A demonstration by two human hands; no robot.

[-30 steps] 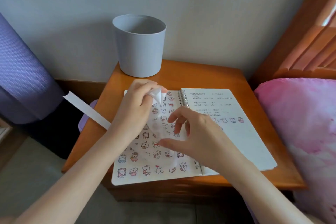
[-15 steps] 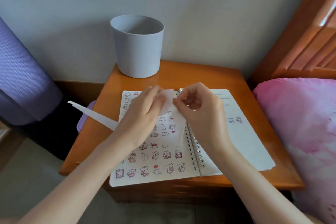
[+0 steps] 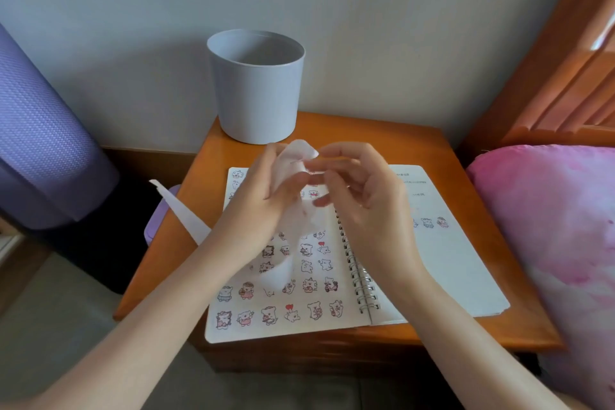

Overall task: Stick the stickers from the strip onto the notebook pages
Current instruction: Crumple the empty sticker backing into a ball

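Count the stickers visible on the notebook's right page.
3 stickers, side by side in one row mid-page, beside the right hand, which may hide others.

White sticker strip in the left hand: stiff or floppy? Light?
Probably floppy: the strip bends over the left hand and its free end droops toward the notebook. Likely very light, since fingers alone hold it. Looks thin, semi-translucent, so it may crease or tear easily.

White sticker strip [image 3: 299, 154] raised, apparently curled, spiral notebook [image 3: 449, 270] open flat, left page stickered
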